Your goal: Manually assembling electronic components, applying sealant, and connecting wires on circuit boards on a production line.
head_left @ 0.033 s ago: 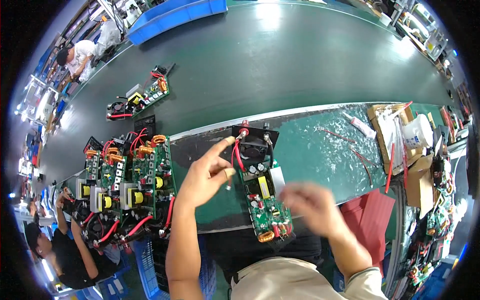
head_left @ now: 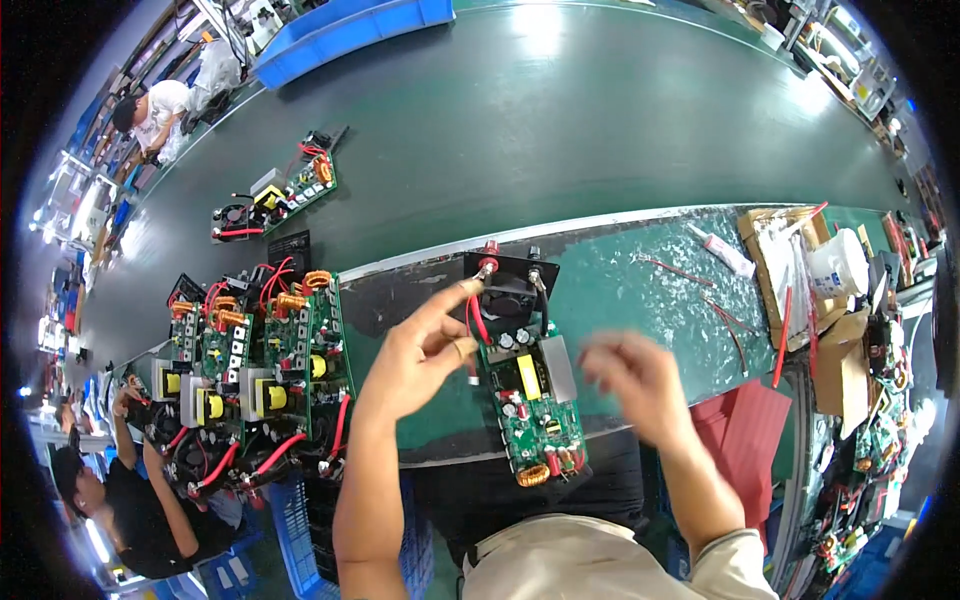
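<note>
Green circuit board [head_left: 528, 395] lies on our surface [head_left: 640, 300] between both hands. Our left hand [head_left: 420, 355] has its fingers pinching the red wire [head_left: 474, 322] by the fan; our right hand [head_left: 635, 380] is blurred, grip unclear. Seating that lead seems next, needing steady aim.

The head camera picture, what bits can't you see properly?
- Right hand: blurred, so its grip is unclear.
- Left hand: fingertips at the red wire; contact too small to confirm.
- Circuit board: parts too tiny to identify.
- Board stack: lower boards hidden by upper ones.
</note>
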Motion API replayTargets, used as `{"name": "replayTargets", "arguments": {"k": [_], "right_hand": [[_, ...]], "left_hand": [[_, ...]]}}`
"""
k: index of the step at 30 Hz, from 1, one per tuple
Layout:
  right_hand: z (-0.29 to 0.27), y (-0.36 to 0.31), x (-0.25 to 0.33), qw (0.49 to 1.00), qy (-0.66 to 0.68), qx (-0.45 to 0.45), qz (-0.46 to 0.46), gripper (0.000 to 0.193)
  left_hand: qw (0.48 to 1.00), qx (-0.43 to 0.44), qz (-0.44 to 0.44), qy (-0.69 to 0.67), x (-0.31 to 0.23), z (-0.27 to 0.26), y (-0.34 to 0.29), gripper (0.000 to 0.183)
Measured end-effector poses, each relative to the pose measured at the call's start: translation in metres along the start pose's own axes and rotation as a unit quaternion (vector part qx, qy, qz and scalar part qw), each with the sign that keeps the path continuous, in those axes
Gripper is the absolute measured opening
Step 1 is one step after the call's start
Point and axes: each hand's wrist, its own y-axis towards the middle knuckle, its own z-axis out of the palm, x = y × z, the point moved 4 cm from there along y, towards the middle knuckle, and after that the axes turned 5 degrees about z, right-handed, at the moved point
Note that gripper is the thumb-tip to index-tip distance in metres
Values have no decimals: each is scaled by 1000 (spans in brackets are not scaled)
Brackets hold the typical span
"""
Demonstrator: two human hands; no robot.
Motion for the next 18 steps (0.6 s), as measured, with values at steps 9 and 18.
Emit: {"name": "replayTargets", "arguments": {"k": [9,18], "right_hand": [[10,85,-18,995,-44,68,-58,16],[10,90,-31,993,44,90,-69,16]], "left_hand": [[973,-140,90,160,-9,45,22,16],[899,-231,181,325,-6,66,25,12]]}}
